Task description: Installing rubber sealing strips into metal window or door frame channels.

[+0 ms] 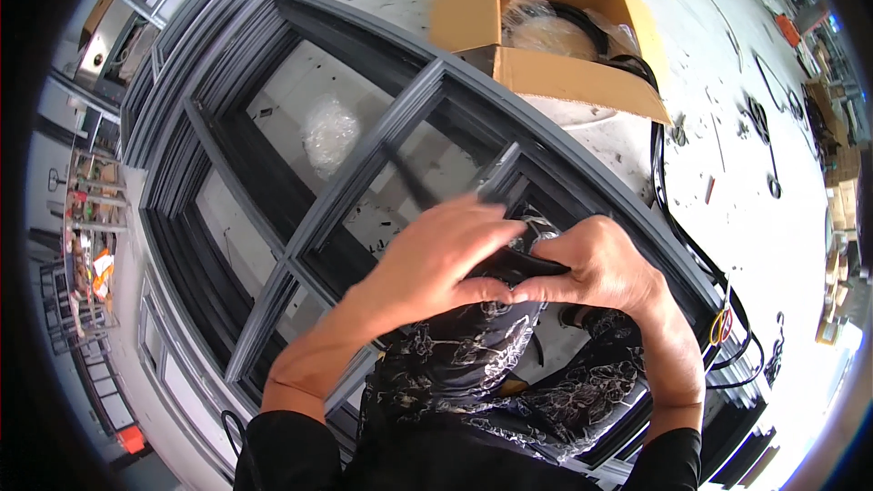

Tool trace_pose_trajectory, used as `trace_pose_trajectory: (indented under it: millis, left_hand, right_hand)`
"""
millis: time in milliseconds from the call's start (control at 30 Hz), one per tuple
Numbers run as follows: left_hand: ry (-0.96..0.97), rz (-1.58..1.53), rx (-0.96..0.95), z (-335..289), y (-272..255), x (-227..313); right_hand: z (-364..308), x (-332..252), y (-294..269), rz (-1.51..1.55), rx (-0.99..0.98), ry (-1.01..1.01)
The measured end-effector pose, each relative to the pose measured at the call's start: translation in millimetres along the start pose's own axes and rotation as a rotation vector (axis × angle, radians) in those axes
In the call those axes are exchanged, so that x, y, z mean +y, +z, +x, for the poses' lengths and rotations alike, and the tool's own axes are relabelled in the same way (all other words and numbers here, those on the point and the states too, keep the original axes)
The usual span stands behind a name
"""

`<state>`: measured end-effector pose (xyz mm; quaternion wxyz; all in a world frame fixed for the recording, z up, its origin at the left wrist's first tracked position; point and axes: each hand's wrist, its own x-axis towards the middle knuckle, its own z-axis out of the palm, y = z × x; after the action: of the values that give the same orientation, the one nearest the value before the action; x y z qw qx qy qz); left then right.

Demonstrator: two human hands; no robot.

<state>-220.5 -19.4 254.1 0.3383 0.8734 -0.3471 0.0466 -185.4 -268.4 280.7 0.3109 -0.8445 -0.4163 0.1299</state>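
Observation:
Both hands meet in front of my knees, above a stack of dark grey window frames (436, 73). Between them is a black flexible strip (520, 265), which looks like a rubber seal. My left hand (441, 250) pinches it, thumb below and fingers above, the fingertips smeared by motion. My right hand (596, 264) is closed on the same strip, its thumb tip almost touching the left thumb. A dark blurred length (411, 180) sticks out past the left fingers over a frame opening; whether it is the same piece I cannot tell.
An open cardboard box (582, 82) beyond the frames holds a black coil (582, 23) and clear plastic. Black strips (659, 182) run from it down the right side. A crumpled plastic bag (330, 135) shows through one opening. Scraps and black loops (759, 118) lie on the floor.

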Motion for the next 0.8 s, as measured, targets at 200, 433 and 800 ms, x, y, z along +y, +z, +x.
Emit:
trace_pose_trajectory:
  millis: [200, 433, 800]
  left_hand:
    - [-0.337, -0.227, 0.058, -66, -54, 6]
    - [-0.175, 0.197, 0.419, -106, -6, -4]
    - [-0.653, -0.780, 0.513, -119, 90, -51]
  right_hand:
    - [51, -21, 17, -0.153, 0.498, -0.226]
    - [64, -2, 89, 1.564, 0.336, 0.800]
    - [158, -89, 59, 0.832, 0.411, 0.166]
